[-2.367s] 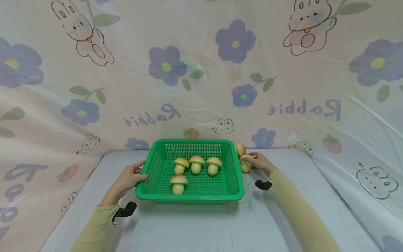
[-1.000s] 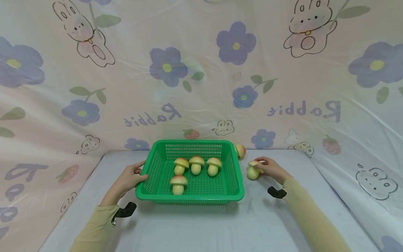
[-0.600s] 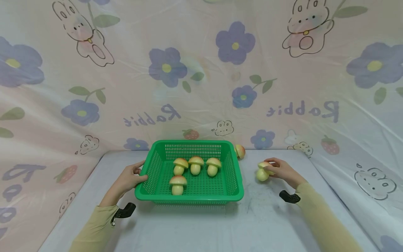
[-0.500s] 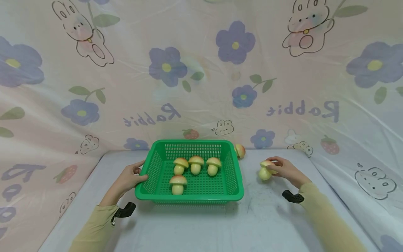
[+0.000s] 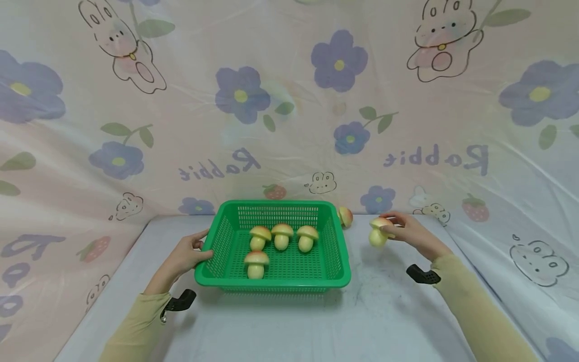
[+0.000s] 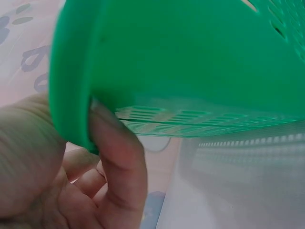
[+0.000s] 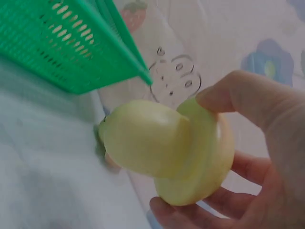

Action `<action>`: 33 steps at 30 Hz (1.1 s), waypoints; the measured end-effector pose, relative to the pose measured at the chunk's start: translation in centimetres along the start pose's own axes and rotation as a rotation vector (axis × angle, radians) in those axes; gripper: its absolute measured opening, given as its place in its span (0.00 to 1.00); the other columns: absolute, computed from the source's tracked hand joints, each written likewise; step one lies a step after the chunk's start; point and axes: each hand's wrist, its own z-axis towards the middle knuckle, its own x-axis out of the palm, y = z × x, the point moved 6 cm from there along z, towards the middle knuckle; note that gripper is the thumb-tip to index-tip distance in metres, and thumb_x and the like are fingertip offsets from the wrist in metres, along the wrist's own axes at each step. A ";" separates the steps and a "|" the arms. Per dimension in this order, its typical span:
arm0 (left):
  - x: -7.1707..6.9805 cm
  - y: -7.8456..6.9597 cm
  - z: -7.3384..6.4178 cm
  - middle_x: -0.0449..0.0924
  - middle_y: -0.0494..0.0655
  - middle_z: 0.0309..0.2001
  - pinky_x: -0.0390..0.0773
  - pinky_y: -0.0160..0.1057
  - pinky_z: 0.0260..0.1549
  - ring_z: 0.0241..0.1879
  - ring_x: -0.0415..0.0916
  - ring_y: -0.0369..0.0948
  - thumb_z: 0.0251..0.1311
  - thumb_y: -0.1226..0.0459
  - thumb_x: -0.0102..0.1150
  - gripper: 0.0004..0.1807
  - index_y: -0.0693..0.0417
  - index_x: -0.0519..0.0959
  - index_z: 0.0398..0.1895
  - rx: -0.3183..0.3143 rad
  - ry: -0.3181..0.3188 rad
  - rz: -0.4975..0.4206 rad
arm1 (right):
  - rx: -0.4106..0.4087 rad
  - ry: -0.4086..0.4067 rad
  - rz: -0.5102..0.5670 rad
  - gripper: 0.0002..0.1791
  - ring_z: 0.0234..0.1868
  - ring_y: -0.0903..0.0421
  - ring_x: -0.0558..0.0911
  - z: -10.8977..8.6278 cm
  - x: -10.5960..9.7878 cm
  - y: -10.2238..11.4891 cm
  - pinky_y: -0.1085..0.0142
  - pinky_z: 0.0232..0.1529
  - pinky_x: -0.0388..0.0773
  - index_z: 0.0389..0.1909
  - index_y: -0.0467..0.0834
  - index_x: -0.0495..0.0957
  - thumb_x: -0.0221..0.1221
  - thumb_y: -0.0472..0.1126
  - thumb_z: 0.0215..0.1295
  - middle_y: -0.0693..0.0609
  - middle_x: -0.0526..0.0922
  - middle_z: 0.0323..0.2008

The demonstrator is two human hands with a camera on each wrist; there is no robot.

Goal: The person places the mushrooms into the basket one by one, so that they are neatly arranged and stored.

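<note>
A green plastic basket (image 5: pixel 289 282) with slotted walls sits mid-table, its left rim gripped by my left hand (image 5: pixel 186 255). In the left wrist view, curled fingers (image 6: pixel 121 157) hook under that rim. Several toy mushrooms stand inside, among them a front one (image 5: pixel 256 265) and a right one (image 5: pixel 307 239). My right hand (image 5: pixel 413 235) holds another mushroom (image 5: pixel 378 232) by its cap, stem down, above the table right of the basket. The right wrist view shows thumb and fingers spread around the cap of this mushroom (image 7: pixel 147 138).
One more mushroom (image 5: pixel 346 217) lies behind the basket's back right corner, partly hidden by it. A printed cloth (image 5: pixel 289 125) hangs along the table's back edge. The white table top (image 5: pixel 289 327) extends in front of the basket.
My right hand has pulled the mushroom away from the one by the basket, moved it right along the table, and raised it. The left hand and basket have stayed put.
</note>
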 end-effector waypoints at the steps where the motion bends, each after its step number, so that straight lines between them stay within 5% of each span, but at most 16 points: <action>1: 0.0 0.0 0.0 0.69 0.53 0.28 0.78 0.38 0.19 0.21 0.75 0.41 0.61 0.73 0.57 0.41 0.64 0.49 0.74 0.002 0.000 0.001 | -0.004 0.002 -0.006 0.32 0.54 0.46 0.73 0.1 0.1 0.4 0.52 0.53 0.74 0.64 0.36 0.64 0.58 0.51 0.68 0.38 0.71 0.56; 20: 0.1 -0.1 -0.2 0.71 0.53 0.29 0.76 0.37 0.18 0.21 0.74 0.41 0.62 0.71 0.58 0.41 0.64 0.48 0.74 0.024 0.006 0.014 | -0.066 0.043 -0.003 0.31 0.54 0.46 0.74 2.5 2.7 7.0 0.56 0.49 0.75 0.62 0.43 0.68 0.62 0.53 0.63 0.43 0.71 0.58; 33: 0.2 0.1 0.0 0.71 0.53 0.29 0.76 0.37 0.17 0.20 0.74 0.41 0.61 0.71 0.58 0.41 0.65 0.48 0.74 0.017 -0.006 0.009 | -0.142 0.189 0.060 0.26 0.52 0.47 0.75 3.6 8.1 9.6 0.50 0.51 0.74 0.60 0.42 0.70 0.62 0.48 0.64 0.43 0.71 0.56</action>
